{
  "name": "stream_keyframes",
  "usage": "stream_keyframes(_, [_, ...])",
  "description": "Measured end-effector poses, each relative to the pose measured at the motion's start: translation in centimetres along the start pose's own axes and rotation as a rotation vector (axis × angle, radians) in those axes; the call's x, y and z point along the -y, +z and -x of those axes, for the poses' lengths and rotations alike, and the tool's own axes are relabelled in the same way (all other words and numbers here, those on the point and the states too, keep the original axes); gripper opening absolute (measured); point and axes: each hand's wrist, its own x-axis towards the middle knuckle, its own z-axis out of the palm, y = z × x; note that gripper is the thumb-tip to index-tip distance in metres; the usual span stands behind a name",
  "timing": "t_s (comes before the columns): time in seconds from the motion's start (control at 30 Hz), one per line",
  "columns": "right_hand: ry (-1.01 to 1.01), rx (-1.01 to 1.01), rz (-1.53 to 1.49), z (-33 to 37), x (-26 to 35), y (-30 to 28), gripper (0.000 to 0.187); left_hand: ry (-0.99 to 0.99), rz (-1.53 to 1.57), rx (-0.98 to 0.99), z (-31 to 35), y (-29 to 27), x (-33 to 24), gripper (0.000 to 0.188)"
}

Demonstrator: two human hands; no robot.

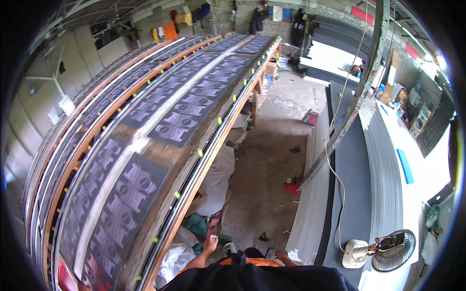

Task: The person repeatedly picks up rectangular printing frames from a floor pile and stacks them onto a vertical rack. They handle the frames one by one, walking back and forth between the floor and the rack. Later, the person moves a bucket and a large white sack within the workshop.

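My left hand (211, 242) hangs low in front of me, its fingers curled, with nothing showing in them. It is beside the near edge of a long printing table (187, 183), not touching it. Dark sheets (123, 203) printed with pale cut-out shapes and rings lie in rows along that table. My right hand (281, 255) is at my other side, near a tall stack of white sheets (310, 194). It shows only in part and its fingers are too small to make out.
Further long tables (92, 116) run parallel at the left. A concrete aisle (267, 169) leads ahead between table and stacks. A slanted post (335, 140) with a hanging cable rises at the right. A fan (393, 251) stands on the dark stack; bundled cloth (218, 179) lies under the table.
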Motion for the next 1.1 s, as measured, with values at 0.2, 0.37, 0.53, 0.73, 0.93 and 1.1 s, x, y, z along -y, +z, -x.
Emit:
stream_keyframes(0.2, [0.339,-0.125,-0.31,2.5,13.4,-6.5,0.021,-0.067,-0.126,0.092,-11.7,-1.7,-1.0,0.019])
stream_keyframes(0.37, [0.28,0.079,0.024,-2.7,15.7,-12.1,0.023,0.016,-0.066,0.134,-24.9,0.2,-6.2,0.024])
stream_keyframes(0.53, [0.15,0.074,0.179,-15.4,15.9,-21.3,0.023,-0.091,-0.121,0.143,-36.3,0.9,-10.4,0.023])
stream_keyframes(0.73, [-0.072,-0.27,0.215,-30.1,23.9,-41.1,0.023,-0.013,0.039,0.04,-46.6,1.5,-15.6,0.022])
stream_keyframes(0.93, [0.048,-0.459,-0.481,-44.2,25.4,-52.3,0.023,0.026,-0.151,0.127,-58.0,4.2,-20.6,0.018])
stream_keyframes(1.1, [-0.092,-0.032,0.376,-56.3,26.4,-54.4,0.02,-0.141,0.222,0.071,-73.5,4.3,-24.8,0.018])
